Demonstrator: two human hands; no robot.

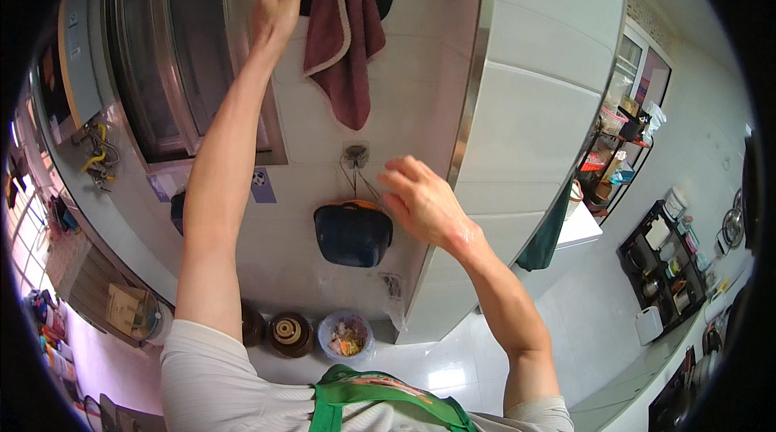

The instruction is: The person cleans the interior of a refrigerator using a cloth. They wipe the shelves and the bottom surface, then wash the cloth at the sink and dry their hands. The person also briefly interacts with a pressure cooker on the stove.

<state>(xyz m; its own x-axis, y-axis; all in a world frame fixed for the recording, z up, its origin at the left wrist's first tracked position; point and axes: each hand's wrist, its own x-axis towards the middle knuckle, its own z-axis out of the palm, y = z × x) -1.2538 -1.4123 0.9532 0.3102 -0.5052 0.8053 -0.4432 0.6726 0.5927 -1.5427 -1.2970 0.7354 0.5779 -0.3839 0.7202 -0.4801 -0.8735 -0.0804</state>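
My left hand [280, 11] is raised at the top of the view, left of a hanging maroon towel [348, 44] with a pale edge. Its thumb stands apart, some fingers are curled, and I see nothing in it. Lower down, my right hand [421, 201] hovers with loosely bent fingers and holds nothing. Its wrist looks wet and reddish. Just left of its fingertips, a dark blue plastic container [353, 235] with an orange rim hangs by cords from a wall hook [356, 154]. Whether the fingertips touch the cords cannot be told.
A tiled wall corner [470, 92] with metal trim juts out on the right. On the floor stand a brown lidded jar [290, 335] and a lined bin with food scraps [345, 338]. A window [176, 50] is at left; a black shelf unit [661, 265] stands far right.
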